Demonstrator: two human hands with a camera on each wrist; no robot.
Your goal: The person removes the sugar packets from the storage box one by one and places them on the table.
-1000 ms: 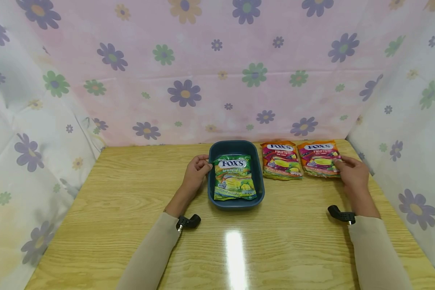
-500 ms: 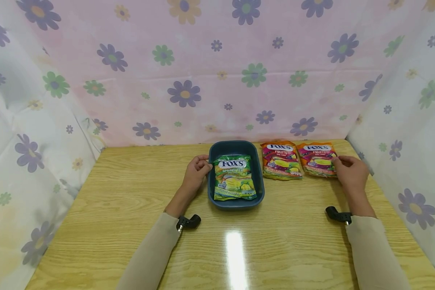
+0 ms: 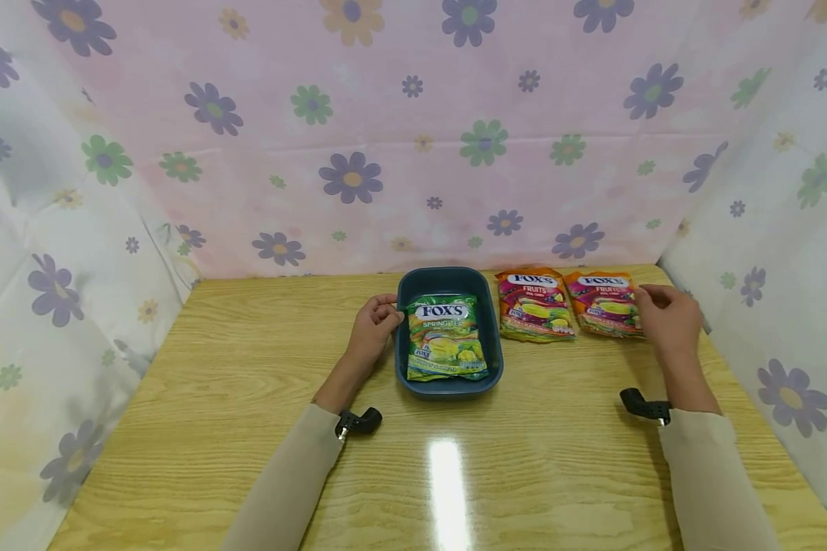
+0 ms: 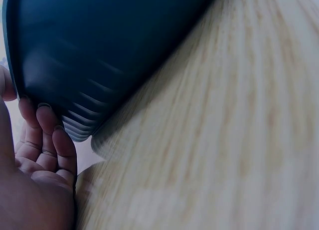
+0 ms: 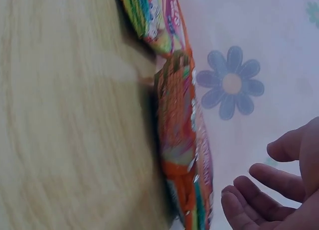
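Observation:
My left hand (image 3: 374, 329) grips the left rim of a dark blue-green plastic tub (image 3: 494, 337), thumb over the edge and fingers against the outer wall, as the left wrist view shows. Inside the tub lies a green candy bag (image 3: 446, 337) labelled Fox's Spring Tea. To its right are two orange and purple Fox's Fruits candy bags, a left bag (image 3: 534, 304) and a right bag (image 3: 603, 304). Beside the right bag's right edge is my right hand (image 3: 671, 317); in the right wrist view a gap shows between its loosely bent fingers (image 5: 276, 182) and the bag.
All of this stands on a light wooden table (image 3: 262, 367). A flowered cloth (image 3: 351, 138) hangs behind it and along both sides. Each wrist wears a black camera mount, such as the left mount (image 3: 360, 421).
The right candy bag has slid a little left towards the other Fruits bag. My right hand has let go of it and moved slightly up and away. My left hand has not moved.

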